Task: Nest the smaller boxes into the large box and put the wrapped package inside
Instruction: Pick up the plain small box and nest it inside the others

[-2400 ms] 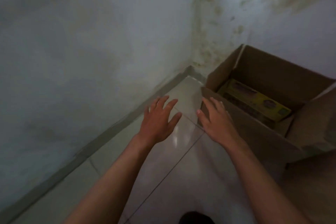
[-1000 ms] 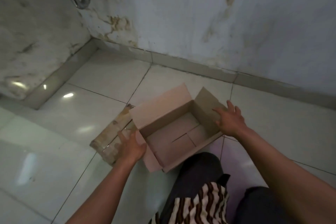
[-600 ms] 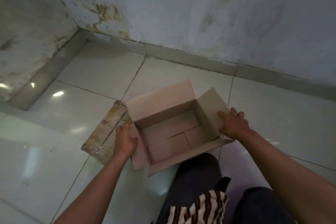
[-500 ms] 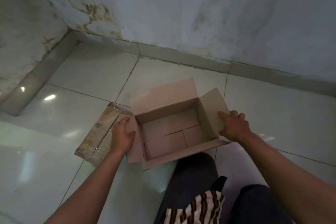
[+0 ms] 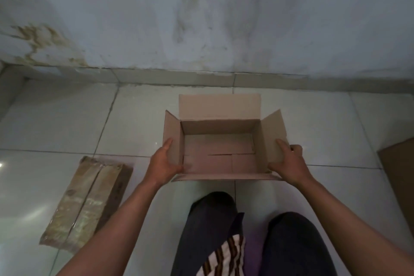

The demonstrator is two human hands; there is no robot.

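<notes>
So I had the small cardboard box (image 5: 218,154) sat open on the tiled floor (image 5: 67,123), right in front of my knees (image 5: 212,206), all four flaps splayed out and nothing inside it. My left hand (image 5: 163,164) was clamped on the left flap, thumb up along the flap's inner face and the other fingers wrapped behind where I couldn't see them. My right hand (image 5: 287,163) was pinching the right flap the same way, thumb on the inner face and knuckles curled round the outer edge. The wrapped package (image 5: 86,204) lay flat on the floor well off to my left, touching nothing. A brown cardboard edge (image 5: 401,175) poked in at the far right, too cropped to tell what it was.
</notes>
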